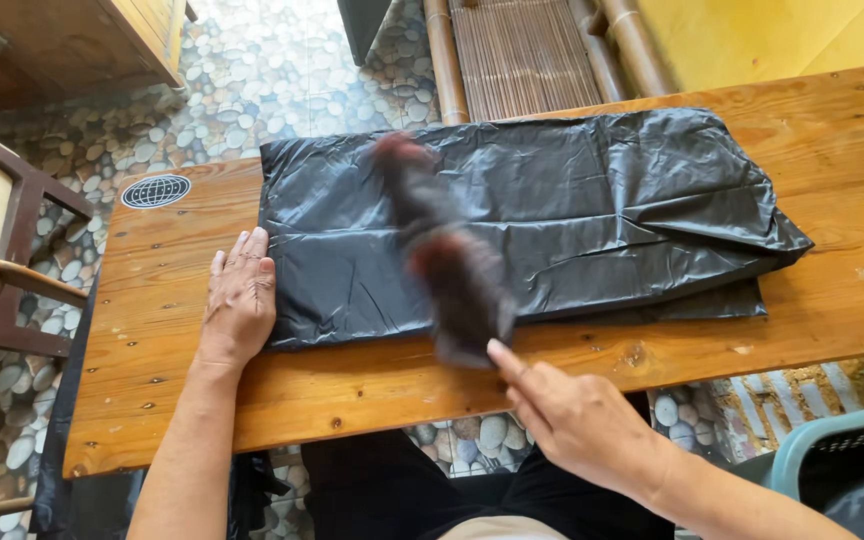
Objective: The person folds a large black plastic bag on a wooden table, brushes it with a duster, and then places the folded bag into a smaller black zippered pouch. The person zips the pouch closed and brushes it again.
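Black plastic bag (pixel 572 215) on wooden table (pixel 172 380), left hand (pixel 240 295) pressing edge

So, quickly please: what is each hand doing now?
Left hand: open, flat on the black plastic bag's edge.
Right hand: cannot tell; blurred dark object near its fingers.

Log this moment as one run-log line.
left hand: flat on black plastic bag edge | right hand: by blurred dark object | surface: wooden table

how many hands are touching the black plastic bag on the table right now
1. The left hand lies flat on the left edge of the black plastic bag. The right hand is off it, beside a blurred dark object.
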